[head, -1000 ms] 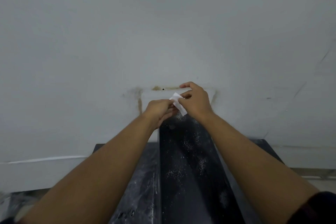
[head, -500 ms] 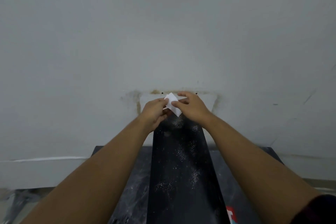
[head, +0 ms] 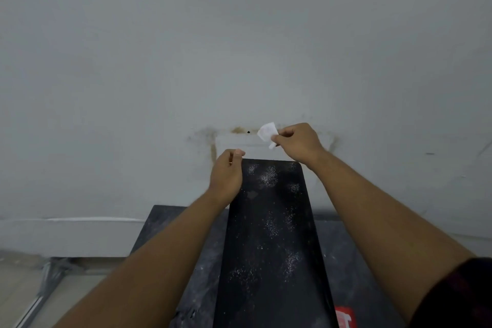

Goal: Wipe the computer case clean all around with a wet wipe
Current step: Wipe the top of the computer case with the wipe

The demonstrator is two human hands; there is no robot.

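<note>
Head cam, the only view. Half a sec ago both my hands were together on the wipe, above the far end of the case, working it btwn them. Now they're apart.

My right hand [head: 300,144] has gone up and right w/ the wipe [head: 267,133]. It's pinched by one edge btwn thumb and forefinger, other fingers curled. The wipe sticks out small and crumpled in front of the wall [head: 239,34], clear of the case.

My left hand [head: 226,177] has let go and dropped by the case's far left corner. Fingers curled in, thumb tip on forefinger, nothing visible in it. Can't tell if it touches the case edge.

The case [head: 269,234] stands on a dark table [head: 165,226], its long top face running away from me to the wall. Pale dust specks all over it, esp. the far end.

So the wipe is in one hand and prob ready, and the top looks unwiped. Next, I'd say, bring it down on the far end and draw it toward me. Sides come after.
</note>
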